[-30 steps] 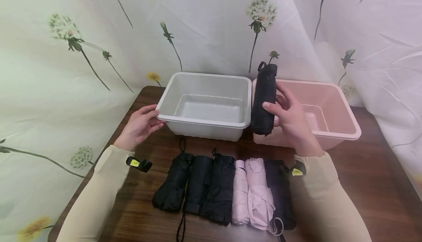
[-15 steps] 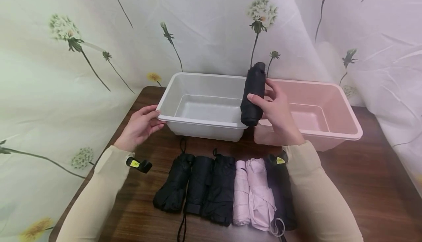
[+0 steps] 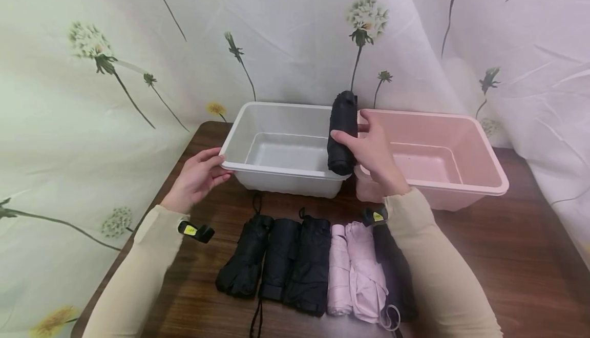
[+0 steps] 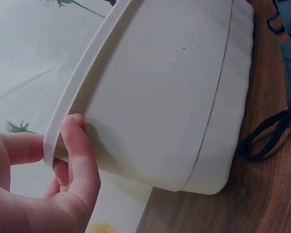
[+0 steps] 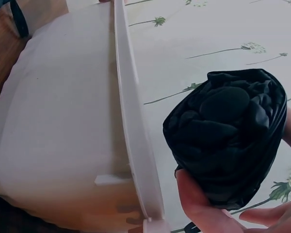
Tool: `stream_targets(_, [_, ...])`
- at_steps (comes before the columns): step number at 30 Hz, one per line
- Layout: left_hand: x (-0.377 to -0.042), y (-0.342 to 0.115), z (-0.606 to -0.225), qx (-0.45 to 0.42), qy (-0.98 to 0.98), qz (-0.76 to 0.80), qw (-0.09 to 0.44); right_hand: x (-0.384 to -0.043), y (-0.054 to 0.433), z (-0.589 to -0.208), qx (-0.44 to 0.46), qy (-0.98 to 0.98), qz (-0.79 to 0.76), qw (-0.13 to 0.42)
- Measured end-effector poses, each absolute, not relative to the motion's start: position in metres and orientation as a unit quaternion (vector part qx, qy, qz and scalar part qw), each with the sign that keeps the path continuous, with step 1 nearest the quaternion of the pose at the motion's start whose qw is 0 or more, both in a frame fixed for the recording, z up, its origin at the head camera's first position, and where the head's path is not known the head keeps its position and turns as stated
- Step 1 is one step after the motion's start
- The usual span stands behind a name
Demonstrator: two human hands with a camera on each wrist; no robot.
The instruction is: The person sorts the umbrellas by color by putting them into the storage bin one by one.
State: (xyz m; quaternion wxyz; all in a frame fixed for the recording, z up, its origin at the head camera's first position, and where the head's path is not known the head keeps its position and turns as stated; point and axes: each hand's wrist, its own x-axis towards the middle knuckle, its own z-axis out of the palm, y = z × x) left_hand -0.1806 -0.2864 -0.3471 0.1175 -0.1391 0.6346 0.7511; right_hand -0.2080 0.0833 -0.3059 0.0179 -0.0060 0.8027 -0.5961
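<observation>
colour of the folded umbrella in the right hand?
Black. The folded umbrella in the right hand shows best in the head view.

Around your dark wood-grain bench (image 3: pixel 521 256), you see pale, creased cloth (image 3: pixel 295 36) at the back and sides, printed with dandelions (image 3: pixel 367 18) and yellow flowers (image 3: pixel 215 108).

A folded black umbrella (image 3: pixel 342 135), its cloth creased, tilts in the right hand (image 3: pixel 377 152) over the right end of the white bin (image 3: pixel 281 180). Open-topped and rectangular, that bin stands on the counter (image 3: pixel 521 256), its left rim pinched by the left hand (image 3: pixel 197 178). A pink bin (image 3: pixel 454 195) sits just beside it; six folded umbrellas (image 3: pixel 309 266) lie in a row in front.
</observation>
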Motion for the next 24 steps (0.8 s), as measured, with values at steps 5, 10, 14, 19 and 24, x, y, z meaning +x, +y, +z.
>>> stream_targets(5, [-0.181, -0.285, -0.348, -0.139, 0.633, 0.752, 0.119, -0.21, 0.08, -0.307, -0.001, 0.818, -0.574, 0.018])
stream_targets(10, [-0.181, -0.284, -0.349, -0.138, 0.634, 0.752, 0.118, -0.208, 0.078, -0.307, -0.001, 0.826, -0.564, 0.019])
stream_targets(14, [-0.181, -0.285, -0.349, -0.138, 0.633, 0.753, 0.116, -0.207, 0.08, -0.304, -0.006, 0.826, -0.563, 0.03])
stream_targets(19, [-0.181, -0.285, -0.349, -0.137, 0.628, 0.757, 0.114, -0.203, 0.088, -0.297, -0.02, 0.843, -0.537, 0.029])
stream_targets(24, [-0.181, -0.285, -0.349, -0.135, 0.624, 0.762, 0.114, -0.192, 0.105, -0.294, -0.039, 0.864, -0.501, 0.031])
